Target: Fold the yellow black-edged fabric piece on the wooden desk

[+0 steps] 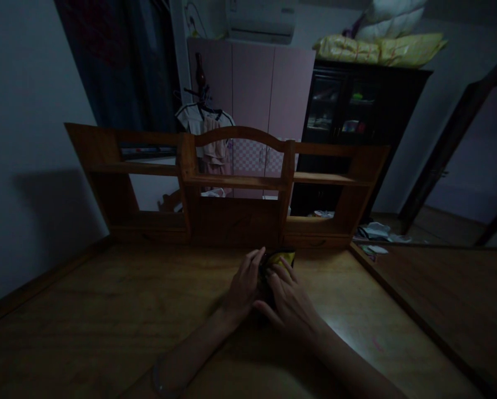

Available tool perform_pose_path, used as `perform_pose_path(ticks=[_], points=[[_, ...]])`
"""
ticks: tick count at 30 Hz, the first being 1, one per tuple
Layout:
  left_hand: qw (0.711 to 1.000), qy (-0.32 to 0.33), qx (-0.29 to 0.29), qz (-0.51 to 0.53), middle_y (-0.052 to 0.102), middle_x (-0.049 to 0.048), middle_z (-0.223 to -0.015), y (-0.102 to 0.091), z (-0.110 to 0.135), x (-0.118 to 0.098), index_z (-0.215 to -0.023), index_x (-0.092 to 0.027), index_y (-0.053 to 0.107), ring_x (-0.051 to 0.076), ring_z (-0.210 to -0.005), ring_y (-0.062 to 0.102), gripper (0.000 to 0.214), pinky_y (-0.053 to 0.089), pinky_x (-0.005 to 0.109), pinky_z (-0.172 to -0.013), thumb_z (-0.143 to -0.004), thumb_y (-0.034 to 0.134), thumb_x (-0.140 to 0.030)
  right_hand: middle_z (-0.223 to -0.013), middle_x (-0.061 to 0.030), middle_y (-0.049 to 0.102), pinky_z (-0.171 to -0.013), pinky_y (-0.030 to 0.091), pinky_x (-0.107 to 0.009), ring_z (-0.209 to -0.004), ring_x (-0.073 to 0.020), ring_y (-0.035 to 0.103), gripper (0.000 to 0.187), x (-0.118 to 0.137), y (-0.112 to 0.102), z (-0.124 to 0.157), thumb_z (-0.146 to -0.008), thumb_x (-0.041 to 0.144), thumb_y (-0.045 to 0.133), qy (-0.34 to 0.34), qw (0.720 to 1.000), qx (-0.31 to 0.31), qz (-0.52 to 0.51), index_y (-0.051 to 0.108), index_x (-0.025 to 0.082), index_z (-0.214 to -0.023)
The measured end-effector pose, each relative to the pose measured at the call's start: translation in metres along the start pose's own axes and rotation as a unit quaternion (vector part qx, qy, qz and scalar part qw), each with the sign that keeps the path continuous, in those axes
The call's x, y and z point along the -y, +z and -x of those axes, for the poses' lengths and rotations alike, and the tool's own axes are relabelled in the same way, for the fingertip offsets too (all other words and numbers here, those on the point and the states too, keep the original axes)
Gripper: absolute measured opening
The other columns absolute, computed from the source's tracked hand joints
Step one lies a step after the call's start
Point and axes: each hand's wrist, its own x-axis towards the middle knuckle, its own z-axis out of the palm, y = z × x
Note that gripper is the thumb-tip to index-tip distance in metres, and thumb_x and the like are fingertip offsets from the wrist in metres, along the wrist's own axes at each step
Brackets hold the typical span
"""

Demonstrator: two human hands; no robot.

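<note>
Both my hands rest together on a wooden desk (107, 310), close to the foot of its shelf unit. Between them lies a small dark object with a yellow part (285, 257); the dim light keeps me from naming it. My left hand (243, 288) curls around its left side with the fingers bent. My right hand (288, 299) lies over its top and right side, fingers pressed onto it. Most of the object is hidden beneath the hands.
A wooden shelf unit (232, 183) with open compartments stands along the desk's back edge. Behind it are hanging clothes (209, 130), a pink wardrobe (269, 88) and a dark cabinet (348, 111) topped with yellow bedding (381, 50). Papers lie on the floor at right.
</note>
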Motion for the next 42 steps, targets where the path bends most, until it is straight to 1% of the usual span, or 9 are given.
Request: perform_pose_path(ticks=[4,7,13,20,24,30,36,39,42], points=[[1.0,0.015,0.017,-0.003,0.033,0.0135,-0.145,0.0,0.001,-0.002,-0.151,-0.024,0.013,0.027,-0.134,0.035,0.064,0.037,0.045,-0.109,-0.095,0.044,-0.022,-0.098,-0.0087,0.059,-0.107,0.038,-0.054,-0.101,-0.0278,0.056,0.019,-0.002,-0.004,0.002,-0.092,0.04,0.054,0.046,0.996,0.001,-0.077,0.049,0.022,-0.093],[0.999,0.018,0.027,0.0,0.035,0.0124,-0.143,0.001,0.001,-0.001,-0.151,-0.025,0.015,0.026,-0.131,0.039,0.066,0.039,0.043,-0.108,-0.094,0.048,-0.025,-0.104,-0.0088,0.058,-0.1,0.046,-0.046,-0.105,-0.0262,0.056,0.017,-0.009,-0.003,0.007,-0.096,0.039,0.048,0.088,0.986,0.003,-0.142,0.049,0.022,-0.097],[1.0,0.003,0.019,0.011,0.033,0.0128,-0.144,0.003,0.001,0.003,-0.151,-0.024,0.014,0.027,-0.131,0.038,0.076,0.038,0.045,-0.108,-0.09,0.059,-0.028,-0.106,-0.0058,0.062,-0.106,0.041,-0.043,-0.121,-0.0255,0.051,0.022,-0.019,0.002,0.014,-0.099,0.041,0.042,0.11,0.965,0.023,-0.238,0.049,0.023,-0.108],[0.999,0.007,0.027,0.03,0.035,0.0122,-0.143,0.003,0.001,0.009,-0.15,-0.024,0.018,0.023,-0.131,0.039,0.063,0.037,0.043,-0.11,-0.093,0.046,-0.016,-0.138,-0.0106,0.048,-0.114,0.031,-0.05,-0.137,-0.0268,0.035,0.042,-0.004,0.001,0.01,-0.099,0.037,0.043,0.076,0.989,0.051,-0.118,0.038,0.023,-0.138],[0.999,0.023,0.032,0.027,0.035,0.0128,-0.141,0.002,-0.001,0.009,-0.149,-0.024,0.02,0.024,-0.132,0.039,0.062,0.037,0.045,-0.11,-0.093,0.046,-0.017,-0.125,-0.0134,0.057,-0.116,0.025,-0.057,-0.125,-0.0286,0.047,0.038,0.002,0.004,0.005,-0.096,0.037,0.05,0.033,0.999,0.014,-0.035,0.046,0.017,-0.129],[0.999,0.039,-0.004,0.036,0.034,0.0149,-0.141,0.002,0.0,-0.002,-0.148,-0.021,0.021,0.027,-0.132,0.038,0.059,0.037,0.047,-0.109,-0.095,0.046,-0.025,-0.102,-0.0125,0.062,-0.114,0.025,-0.063,-0.115,-0.0329,0.051,0.029,0.004,0.005,0.004,-0.09,0.039,0.056,0.005,0.998,-0.04,0.049,0.053,0.016,-0.107],[0.996,0.089,0.007,0.024,0.036,0.0147,-0.141,0.004,0.004,-0.004,-0.148,-0.021,0.02,0.027,-0.131,0.038,0.064,0.039,0.046,-0.108,-0.093,0.051,-0.027,-0.09,-0.0057,0.058,-0.115,0.027,-0.061,-0.1,-0.0252,0.056,0.008,0.007,-0.005,0.007,-0.093,0.027,0.048,0.004,0.996,-0.049,-0.078,0.047,0.022,-0.087],[0.997,0.066,-0.024,0.036,0.037,0.0149,-0.139,0.005,0.002,-0.001,-0.146,-0.02,0.023,0.027,-0.129,0.04,0.067,0.039,0.047,-0.107,-0.089,0.057,-0.027,-0.11,-0.0081,0.058,-0.116,0.029,-0.055,-0.119,-0.0245,0.05,0.007,0.005,-0.01,0.008,-0.096,0.022,0.042,0.02,0.987,-0.03,-0.155,0.049,0.021,-0.096],[0.997,0.035,-0.05,0.055,0.039,0.0136,-0.137,0.005,0.001,0.002,-0.143,-0.02,0.029,0.026,-0.129,0.041,0.058,0.038,0.047,-0.108,-0.091,0.053,-0.025,-0.126,-0.0096,0.053,-0.117,0.027,-0.056,-0.131,-0.0257,0.04,0.017,0.002,-0.012,0.006,-0.096,0.024,0.044,0.009,0.989,0.001,-0.149,0.049,0.021,-0.113]])
